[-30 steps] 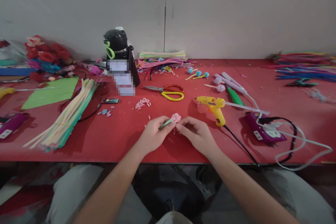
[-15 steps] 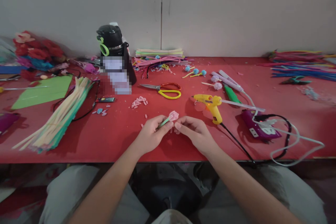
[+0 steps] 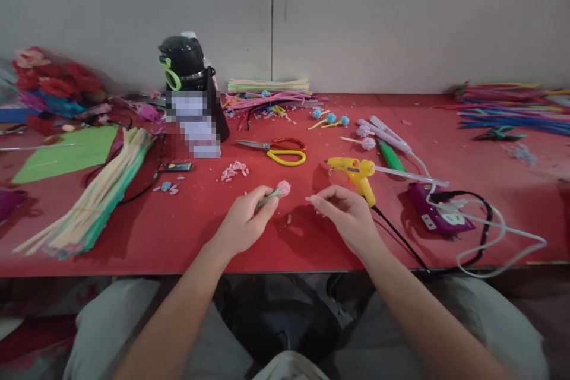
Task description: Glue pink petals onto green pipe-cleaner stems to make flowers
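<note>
My left hand (image 3: 244, 221) pinches the green stem of a small pink pipe-cleaner flower (image 3: 283, 189), its head pointing up and to the right. A short pink pipe-cleaner piece (image 3: 309, 198) sticks out from the closed fingertips of my right hand (image 3: 345, 212). The two hands are apart, just above the red table (image 3: 285, 252). One loose pink piece lies between them on the table. Beyond my left hand is a pile of cut pink pieces (image 3: 234, 170). A yellow glue gun (image 3: 354, 171) lies just past my right hand, with a clear glue stick in its back.
Scissors (image 3: 285, 153) lie ahead. A black bottle (image 3: 182, 65) stands back left, near a bundle of pipe cleaners (image 3: 95, 193). At right are a purple power strip (image 3: 439, 214) with looping cables, a lilac straightener (image 3: 392, 135) and pliers (image 3: 501, 134). Blue flowers (image 3: 331, 119) lie behind.
My hands have moved apart: the left one went left with the flower, the right one went right with the pink piece. The view has shifted slightly.
</note>
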Motion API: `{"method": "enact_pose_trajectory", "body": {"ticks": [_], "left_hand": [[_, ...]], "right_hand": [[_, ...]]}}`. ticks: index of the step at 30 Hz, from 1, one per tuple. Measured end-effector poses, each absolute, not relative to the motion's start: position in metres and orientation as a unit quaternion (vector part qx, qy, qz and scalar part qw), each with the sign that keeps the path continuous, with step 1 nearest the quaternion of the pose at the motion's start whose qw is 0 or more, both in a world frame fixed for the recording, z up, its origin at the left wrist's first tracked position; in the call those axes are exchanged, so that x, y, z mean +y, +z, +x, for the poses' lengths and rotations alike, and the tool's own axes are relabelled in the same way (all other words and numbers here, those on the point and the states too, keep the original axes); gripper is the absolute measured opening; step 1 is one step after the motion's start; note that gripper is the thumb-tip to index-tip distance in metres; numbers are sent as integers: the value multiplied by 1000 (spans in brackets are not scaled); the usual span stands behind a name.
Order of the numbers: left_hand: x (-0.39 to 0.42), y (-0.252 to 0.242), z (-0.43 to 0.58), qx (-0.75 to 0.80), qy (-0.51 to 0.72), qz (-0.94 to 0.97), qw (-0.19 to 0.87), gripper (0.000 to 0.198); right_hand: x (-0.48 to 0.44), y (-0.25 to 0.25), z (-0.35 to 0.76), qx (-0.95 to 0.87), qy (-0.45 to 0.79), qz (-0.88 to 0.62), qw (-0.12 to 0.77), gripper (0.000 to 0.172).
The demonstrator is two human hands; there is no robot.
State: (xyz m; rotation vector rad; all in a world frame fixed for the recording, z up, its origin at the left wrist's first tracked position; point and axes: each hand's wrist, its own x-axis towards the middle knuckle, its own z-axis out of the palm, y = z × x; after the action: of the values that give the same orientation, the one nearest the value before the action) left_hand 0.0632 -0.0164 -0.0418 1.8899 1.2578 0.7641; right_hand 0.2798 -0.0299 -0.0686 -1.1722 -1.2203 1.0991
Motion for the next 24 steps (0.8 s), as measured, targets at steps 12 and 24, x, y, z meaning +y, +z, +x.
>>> {"method": "enact_pose_trajectory", "body": {"ticks": [12, 24], "left_hand": [[-22, -47, 74, 488, 248, 808, 218, 21], [-23, -49, 76, 495, 232, 817, 182, 25]], "right_hand": [[-36, -59, 262, -537, 433, -493, 530, 22], [-36, -63, 256, -545, 428, -493, 526, 20]]}}
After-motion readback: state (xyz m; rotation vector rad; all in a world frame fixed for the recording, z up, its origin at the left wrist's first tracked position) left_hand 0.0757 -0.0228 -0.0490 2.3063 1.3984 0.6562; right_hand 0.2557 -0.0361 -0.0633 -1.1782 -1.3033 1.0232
